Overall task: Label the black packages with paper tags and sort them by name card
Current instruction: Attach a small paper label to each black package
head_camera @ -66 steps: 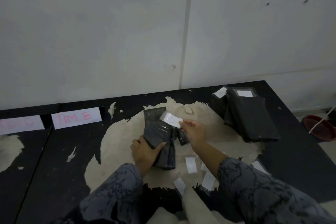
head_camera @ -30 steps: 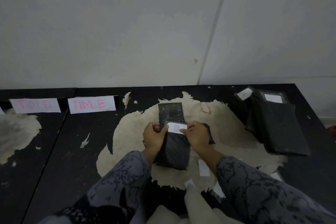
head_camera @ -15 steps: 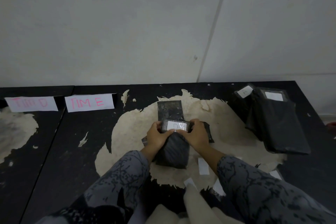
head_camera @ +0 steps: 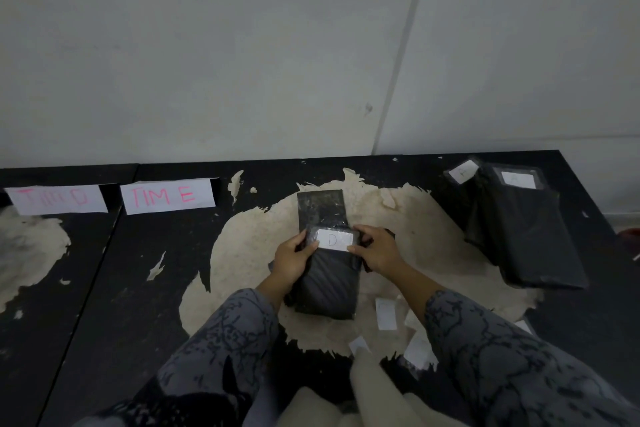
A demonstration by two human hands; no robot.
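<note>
A black package (head_camera: 329, 284) lies on the worn patch of the black table (head_camera: 114, 288), its glossy flap (head_camera: 321, 208) standing up at the far end. A white paper tag marked "D" (head_camera: 334, 239) sits across the package's top. My left hand (head_camera: 294, 260) grips the package's left side, thumb on the tag's left end. My right hand (head_camera: 375, 250) holds the right side, fingers on the tag's right end. Two name cards stand at the back left: "TIM E" (head_camera: 168, 196) and "TIM D" (head_camera: 57, 199).
A stack of black packages (head_camera: 526, 229) with white tags lies at the back right. Several loose paper tags (head_camera: 385, 314) lie on the table near my right forearm. A wall rises right behind the table. Something red (head_camera: 631, 234) shows past the right edge.
The tag went from my right hand onto the package's top. Both hands now press it at its ends, and the flap stands behind it.
</note>
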